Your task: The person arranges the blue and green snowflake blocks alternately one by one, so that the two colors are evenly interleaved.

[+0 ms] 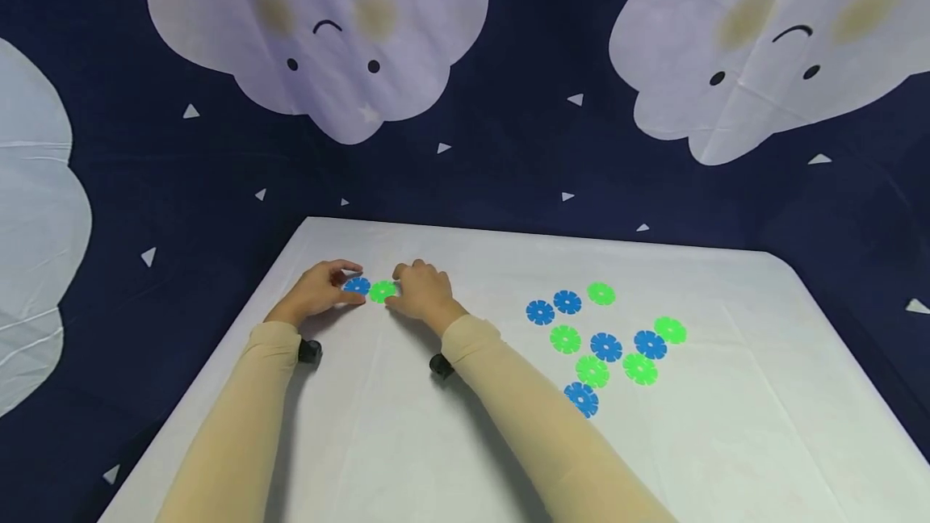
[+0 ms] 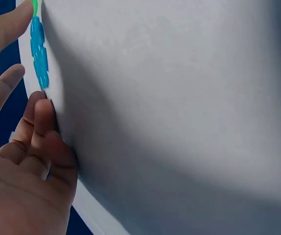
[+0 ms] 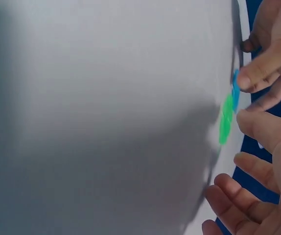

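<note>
Near the table's far left corner lie a blue notched disc (image 1: 356, 286) and a green notched disc (image 1: 382, 291), side by side with their edges meeting. My left hand (image 1: 316, 290) is around the blue one, thumb on its near side and fingers on its far side. From the right, my right hand (image 1: 425, 290) reaches the green one, its thumb at the near right edge. The left wrist view shows the blue disc (image 2: 39, 54) edge-on beside spread fingers. In the right wrist view the right fingers are loosely bent, apart from the green disc (image 3: 225, 120).
Several more blue discs (image 1: 606, 347) and green discs (image 1: 592, 371) lie scattered on the right half of the white table (image 1: 726, 442). The right forearm passes close to the nearest blue disc (image 1: 581, 399). Behind hangs a dark blue cloth (image 1: 523, 152) with clouds.
</note>
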Demonstrator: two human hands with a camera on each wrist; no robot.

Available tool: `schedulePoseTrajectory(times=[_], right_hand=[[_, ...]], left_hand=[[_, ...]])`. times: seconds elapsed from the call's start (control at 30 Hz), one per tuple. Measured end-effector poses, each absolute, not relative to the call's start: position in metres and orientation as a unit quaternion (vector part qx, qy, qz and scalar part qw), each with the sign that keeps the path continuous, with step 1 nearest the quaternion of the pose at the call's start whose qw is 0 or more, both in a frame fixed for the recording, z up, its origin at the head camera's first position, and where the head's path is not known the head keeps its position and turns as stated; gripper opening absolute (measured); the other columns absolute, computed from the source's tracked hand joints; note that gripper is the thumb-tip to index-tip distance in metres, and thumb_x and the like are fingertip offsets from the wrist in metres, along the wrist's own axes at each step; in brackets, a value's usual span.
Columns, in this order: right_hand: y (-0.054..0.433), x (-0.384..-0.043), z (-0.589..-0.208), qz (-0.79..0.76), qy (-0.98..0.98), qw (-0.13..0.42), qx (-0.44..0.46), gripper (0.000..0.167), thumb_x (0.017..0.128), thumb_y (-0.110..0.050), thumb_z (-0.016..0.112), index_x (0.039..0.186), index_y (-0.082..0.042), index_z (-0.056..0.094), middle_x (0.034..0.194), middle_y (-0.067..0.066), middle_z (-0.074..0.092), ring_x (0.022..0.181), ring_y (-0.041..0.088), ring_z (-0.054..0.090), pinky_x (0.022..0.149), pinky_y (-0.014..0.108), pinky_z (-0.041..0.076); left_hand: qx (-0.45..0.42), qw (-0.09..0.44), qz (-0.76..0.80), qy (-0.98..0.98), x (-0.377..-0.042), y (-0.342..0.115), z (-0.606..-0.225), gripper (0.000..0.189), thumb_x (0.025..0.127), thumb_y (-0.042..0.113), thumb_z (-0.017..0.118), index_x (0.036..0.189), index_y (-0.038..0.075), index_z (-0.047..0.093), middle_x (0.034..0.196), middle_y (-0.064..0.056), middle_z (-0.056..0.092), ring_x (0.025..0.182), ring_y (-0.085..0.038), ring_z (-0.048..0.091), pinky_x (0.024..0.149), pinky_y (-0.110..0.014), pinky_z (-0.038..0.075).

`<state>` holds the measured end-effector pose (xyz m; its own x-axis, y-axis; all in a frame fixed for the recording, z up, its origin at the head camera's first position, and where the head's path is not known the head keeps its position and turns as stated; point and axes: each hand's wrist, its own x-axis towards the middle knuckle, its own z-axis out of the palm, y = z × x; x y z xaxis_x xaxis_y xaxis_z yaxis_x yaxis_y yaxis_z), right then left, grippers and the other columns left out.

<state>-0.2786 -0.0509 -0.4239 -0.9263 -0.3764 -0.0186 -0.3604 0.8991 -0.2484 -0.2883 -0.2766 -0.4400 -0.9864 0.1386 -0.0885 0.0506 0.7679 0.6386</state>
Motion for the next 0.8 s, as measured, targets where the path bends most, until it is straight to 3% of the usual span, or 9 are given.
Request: schedulePoseTrajectory(times=[0.1,0.27,0.4,0.6,0.8], right_hand=[[-0.040,-0.282,-0.419,-0.130,0.971,0.046,-0.193,0.052,0.101,-0.049,0.074,0.146,-0.022,0.067,0.140,0.008,0.069,0.126,0.028,0.068,0.106,0.047,0.056],[-0.021,-0.287,-0.409,-0.140,0.968,0.067,-0.195,0.049,0.103,-0.046,0.071,0.146,-0.023,0.066,0.146,0.009,0.066,0.133,0.030,0.065,0.113,0.051,0.053],[-0.007,-0.289,-0.404,-0.151,0.965,0.080,-0.198,0.047,0.103,-0.044,0.071,0.144,-0.022,0.067,0.147,0.008,0.065,0.137,0.029,0.063,0.116,0.054,0.050],[0.014,-0.293,-0.397,-0.170,0.957,0.093,-0.216,0.045,0.103,-0.040,0.072,0.142,-0.018,0.068,0.138,0.006,0.071,0.129,0.024,0.066,0.113,0.053,0.053],[0.042,-0.297,-0.386,-0.195,0.947,0.113,-0.227,0.045,0.102,-0.036,0.075,0.140,-0.015,0.069,0.137,0.012,0.073,0.127,0.030,0.068,0.111,0.053,0.054]], left_hand=[[0.055,0.066,0.331,0.940,-0.290,-0.270,-0.438,0.064,0.087,0.023,0.089,0.143,0.005,0.066,0.135,-0.026,0.064,0.121,-0.040,0.059,0.111,-0.058,0.049],[0.069,0.067,0.319,0.943,-0.292,-0.256,-0.430,0.061,0.087,0.024,0.090,0.141,0.005,0.068,0.142,-0.026,0.063,0.134,-0.046,0.058,0.119,-0.063,0.044],[0.097,0.079,0.312,0.942,-0.294,-0.246,-0.425,0.063,0.087,0.025,0.091,0.142,0.005,0.068,0.142,-0.024,0.065,0.135,-0.045,0.060,0.119,-0.061,0.045],[0.123,0.094,0.297,0.942,-0.297,-0.237,-0.424,0.059,0.087,0.024,0.090,0.140,0.006,0.070,0.138,-0.021,0.068,0.130,-0.041,0.062,0.116,-0.059,0.048],[0.122,0.092,0.286,0.946,-0.296,-0.232,-0.426,0.052,0.086,0.023,0.091,0.132,0.007,0.076,0.135,-0.018,0.070,0.128,-0.039,0.063,0.114,-0.058,0.048]])
